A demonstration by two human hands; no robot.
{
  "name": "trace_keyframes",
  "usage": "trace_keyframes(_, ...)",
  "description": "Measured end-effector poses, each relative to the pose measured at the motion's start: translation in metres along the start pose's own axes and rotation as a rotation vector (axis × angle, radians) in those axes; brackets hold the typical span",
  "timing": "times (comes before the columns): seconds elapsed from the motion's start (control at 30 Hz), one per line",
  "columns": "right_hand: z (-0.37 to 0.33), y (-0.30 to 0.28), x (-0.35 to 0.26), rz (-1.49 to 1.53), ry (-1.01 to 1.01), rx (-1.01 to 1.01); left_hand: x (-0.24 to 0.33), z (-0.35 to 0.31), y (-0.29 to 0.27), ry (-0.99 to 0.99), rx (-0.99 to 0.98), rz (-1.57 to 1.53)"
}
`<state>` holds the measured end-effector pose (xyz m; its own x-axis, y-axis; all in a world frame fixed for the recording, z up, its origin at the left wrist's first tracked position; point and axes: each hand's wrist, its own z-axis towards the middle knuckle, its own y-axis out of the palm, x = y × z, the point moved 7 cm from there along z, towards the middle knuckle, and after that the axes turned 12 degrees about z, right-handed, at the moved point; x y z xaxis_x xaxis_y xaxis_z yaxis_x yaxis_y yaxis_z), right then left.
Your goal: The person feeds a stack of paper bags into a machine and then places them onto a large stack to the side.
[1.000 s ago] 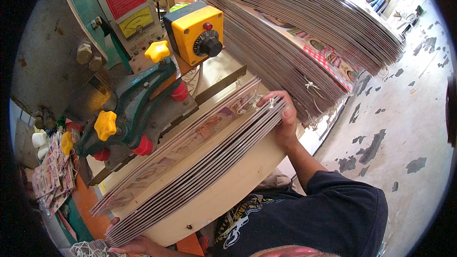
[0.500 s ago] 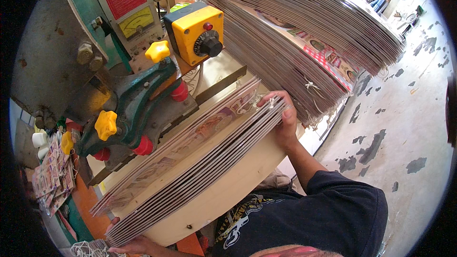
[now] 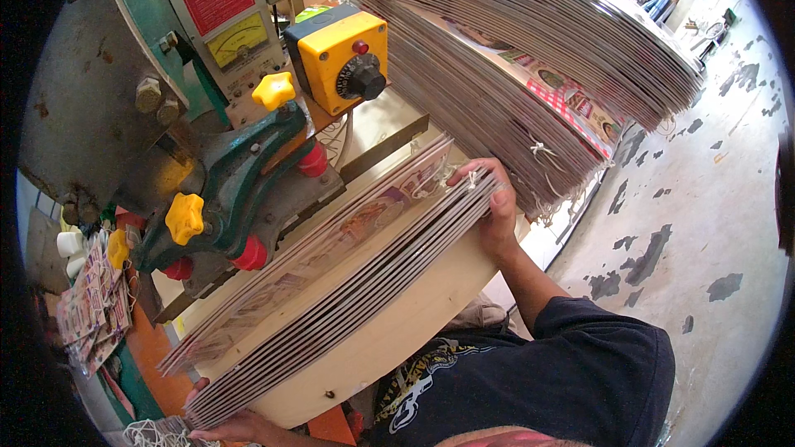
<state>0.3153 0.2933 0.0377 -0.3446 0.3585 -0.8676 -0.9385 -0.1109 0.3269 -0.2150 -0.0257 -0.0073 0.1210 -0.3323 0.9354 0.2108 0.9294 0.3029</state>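
Both my hands grip a stack of flat printed panels [image 3: 339, 298] with pale edges, held slanting over a cream-coloured board [image 3: 397, 319]. My right hand [image 3: 497, 211] is closed around its far right end, thumb on the near side, beside a knot of white string. At the near left end, my left hand [image 3: 228, 424] is closed on the same stack, with part of its fingers hidden behind the panels. Just beyond the held stack lie a few more printed panels [image 3: 364, 215], close to the metal bar of the machine's press head [image 3: 240, 174].
The machine carries yellow star knobs [image 3: 184, 218] and a yellow dial box [image 3: 344, 62]. Tall piles of similar panels [image 3: 530, 25] with string ties stand at the far right. A small printed bundle [image 3: 93, 294] lies at left. Worn grey floor [image 3: 662, 281] extends along the right.
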Motion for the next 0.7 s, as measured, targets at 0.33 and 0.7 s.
trace_keyframes(0.33,-0.001,0.002,-0.002,0.034,0.020,0.022,0.028,-0.025,0.031,0.023,0.013,0.100)
trace_keyframes(0.7,-0.001,0.002,0.000,0.081,0.031,0.028,0.017,-0.013,0.020,0.044,-0.005,0.053)
